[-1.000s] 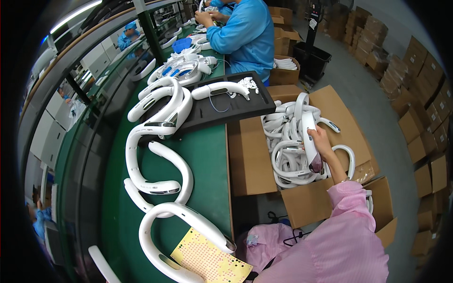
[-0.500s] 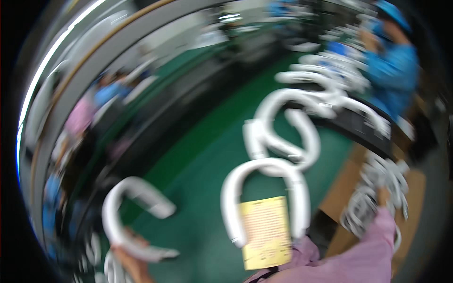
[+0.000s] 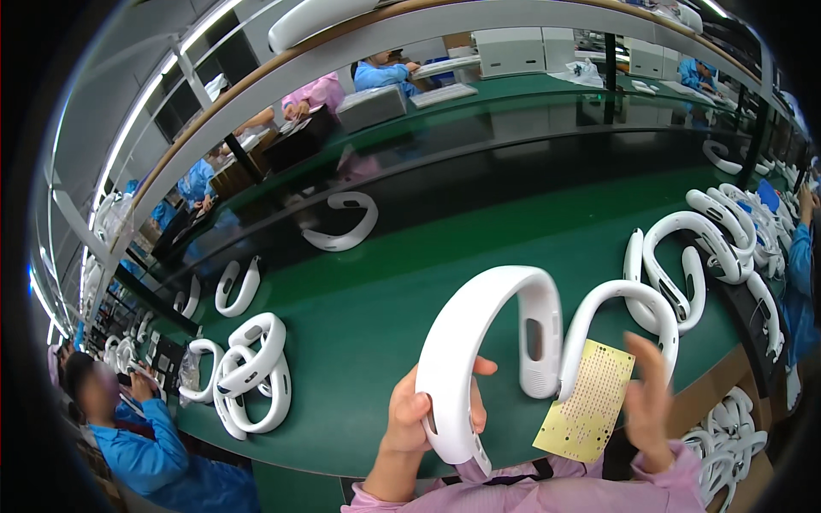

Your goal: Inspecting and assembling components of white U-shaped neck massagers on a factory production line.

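My left hand [image 3: 406,419] is wrapped round one arm of a white U-shaped neck fan [image 3: 453,342], raised above the green bench with its curve up. Beside it, my right hand [image 3: 647,402] has its fingers apart and slightly blurred, with nothing visible in them. It is close to a yellow sheet [image 3: 590,398] covered in small dark dots. Another white neck fan [image 3: 633,291] stands behind the sheet, its lower part partly hidden by sheet and hand. More neck fans [image 3: 684,274] lie just beyond on the right.
A dark green bench [image 3: 368,376] spans the view, with a stack of neck fans [image 3: 252,376] at left and another neck fan [image 3: 346,227] on the dark strip farther back. A cardboard box [image 3: 727,445] of white parts is at lower right. Co-workers in blue [image 3: 154,445] sit at both sides.
The head view has swung rightward and sharpened. My left hand, holding the neck fan, now appears near the middle. My right hand has come from the box of white parts to beside the yellow sheet.
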Demonstrator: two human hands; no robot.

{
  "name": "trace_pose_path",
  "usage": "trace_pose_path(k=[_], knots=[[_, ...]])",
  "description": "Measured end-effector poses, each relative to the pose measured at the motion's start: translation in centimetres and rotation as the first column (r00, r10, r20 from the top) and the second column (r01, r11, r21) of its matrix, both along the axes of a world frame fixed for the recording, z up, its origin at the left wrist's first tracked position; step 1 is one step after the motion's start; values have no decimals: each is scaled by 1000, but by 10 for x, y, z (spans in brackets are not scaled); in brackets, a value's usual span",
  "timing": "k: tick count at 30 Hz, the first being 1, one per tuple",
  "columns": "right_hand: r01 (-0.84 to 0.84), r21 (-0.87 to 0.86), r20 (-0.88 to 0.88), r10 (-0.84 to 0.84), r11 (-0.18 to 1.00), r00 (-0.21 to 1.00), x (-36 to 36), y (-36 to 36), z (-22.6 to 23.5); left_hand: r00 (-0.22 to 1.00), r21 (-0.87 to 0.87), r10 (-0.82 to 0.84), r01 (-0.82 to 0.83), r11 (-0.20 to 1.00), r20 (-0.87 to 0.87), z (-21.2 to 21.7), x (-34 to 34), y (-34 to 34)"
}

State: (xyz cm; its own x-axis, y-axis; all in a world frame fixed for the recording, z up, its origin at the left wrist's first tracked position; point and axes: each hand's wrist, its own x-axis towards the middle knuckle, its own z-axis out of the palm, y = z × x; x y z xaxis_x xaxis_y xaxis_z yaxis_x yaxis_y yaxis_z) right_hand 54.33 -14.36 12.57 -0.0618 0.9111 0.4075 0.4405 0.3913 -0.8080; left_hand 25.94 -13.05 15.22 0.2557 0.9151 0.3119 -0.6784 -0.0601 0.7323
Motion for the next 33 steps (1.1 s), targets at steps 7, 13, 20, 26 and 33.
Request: trace_pose_path(k=[7, 13, 20, 26, 33], knots=[[-736, -237, -854, 225, 634, 469, -61, 32, -18, 925, -18, -48, 59, 998, 378, -15, -4, -10], [-650, -415, -848, -11, 636, 530, -74, 30, -9, 912, -140, 56, 1, 990, 406, -21, -7, -2], [-642, -490, -827, -83, 590, 556, -71, 48, -23, 952, -225, 293, -306, 925, -87, 40, 38, -5], [-591, -524, -771, -46, 613, 635, -72, 48, -13, 934, -210, 323, -350, 913, -151, 51, 51, -9], [3, 281, 146, -46, 960, 988, -75, 33, 23, 902, -122, 429, -431, 894, -45, 29, 43, -3]])
